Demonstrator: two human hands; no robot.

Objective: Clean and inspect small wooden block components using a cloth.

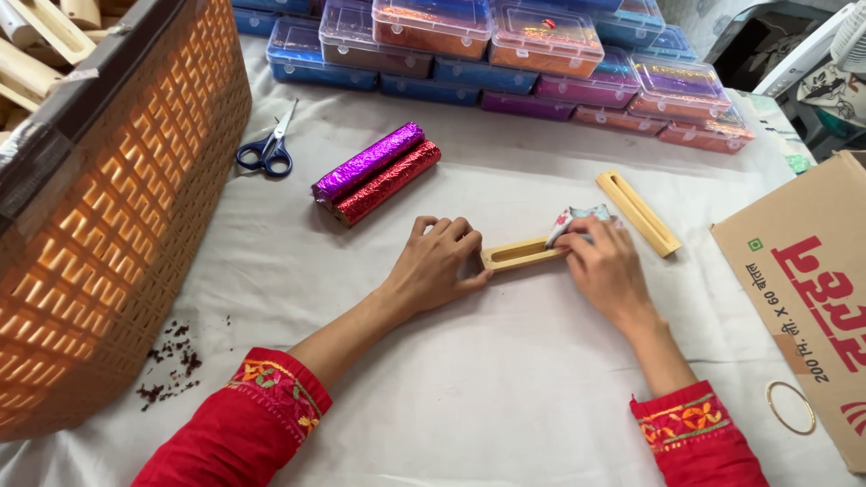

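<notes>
Lying near the middle of the cloth-covered counter (pixel 505 397) is a slotted wooden holder (pixel 521 254), with both hands on it. The left hand (pixel 437 261) rests at its near-left end, fingers (pixel 442 228) curled closed against the wood. The right hand (pixel 606 266) sits at the other end, its fingertips pinched shut on a small folded foil piece (pixel 577 216) that touches the holder's right end. A second wooden holder (pixel 638 213) lies just beyond the right hand, angled toward the counter's right edge. Two foil rolls, purple (pixel 367 162) and red (pixel 388 183), lie side by side, touching, further back, with blue-handled scissors (pixel 268 149) to their left. Stacked clear plastic boxes (pixel 505 54) line the far edge. An orange woven basket (pixel 117 207) fills the left edge; a cardboard box (pixel 812 289) sits at the right.
</notes>
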